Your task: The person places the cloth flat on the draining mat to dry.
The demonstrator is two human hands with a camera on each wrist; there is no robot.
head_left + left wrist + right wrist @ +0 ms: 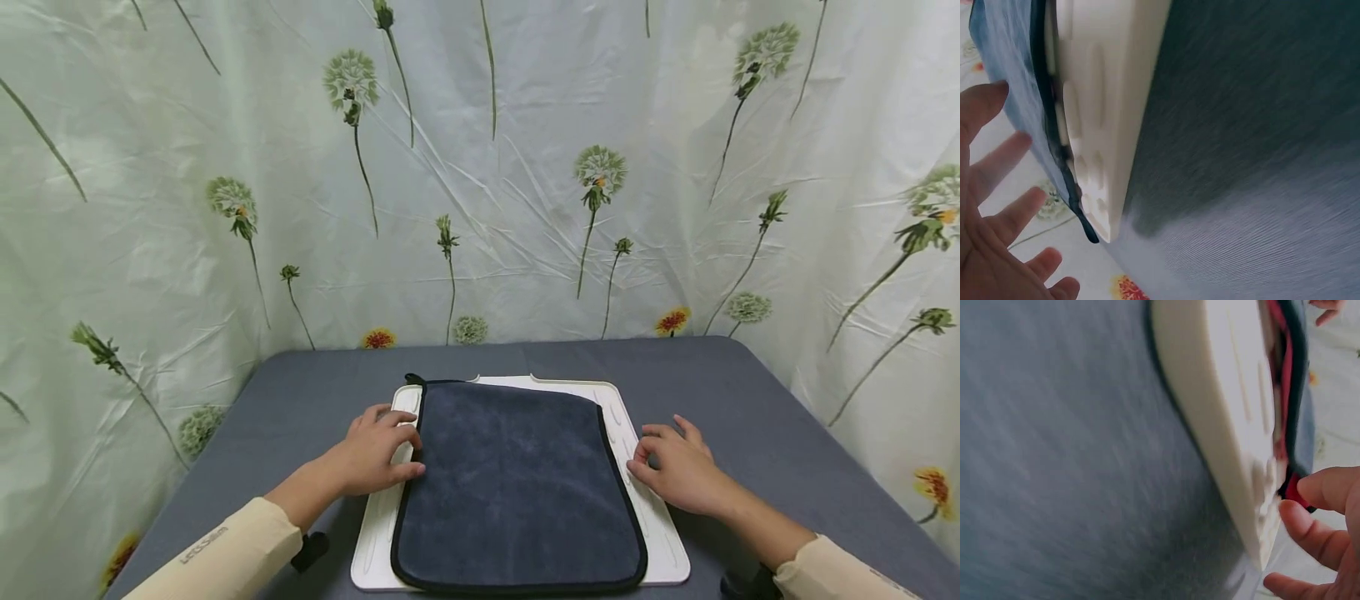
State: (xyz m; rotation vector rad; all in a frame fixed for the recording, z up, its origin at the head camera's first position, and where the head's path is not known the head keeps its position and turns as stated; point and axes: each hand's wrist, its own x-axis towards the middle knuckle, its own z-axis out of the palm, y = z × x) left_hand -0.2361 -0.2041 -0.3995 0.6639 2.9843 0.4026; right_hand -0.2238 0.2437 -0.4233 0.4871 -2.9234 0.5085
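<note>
A dark blue cloth [517, 492] with black edging lies over a white ridged tray [667, 558]. A small black loop sticks out at its far left corner. In the right wrist view a red underside [1295, 489] shows at the cloth's corner. My left hand [381, 448] hovers at the cloth's left edge, its fingers spread and loosely bent, gripping nothing. Beyond the tray's right rim is my right hand [678, 468], thumb and fingers loosely bent. Its fingertips overlap the cloth's corner in the right wrist view, but stand apart from the cloth in the head view.
The tray rests on a table with a grey-blue cover [300, 392]. Behind and at both sides hangs a pale curtain [510, 250] printed with dandelions. Black straps [310, 550] sit at the wrists, next to cream sleeves [225, 554].
</note>
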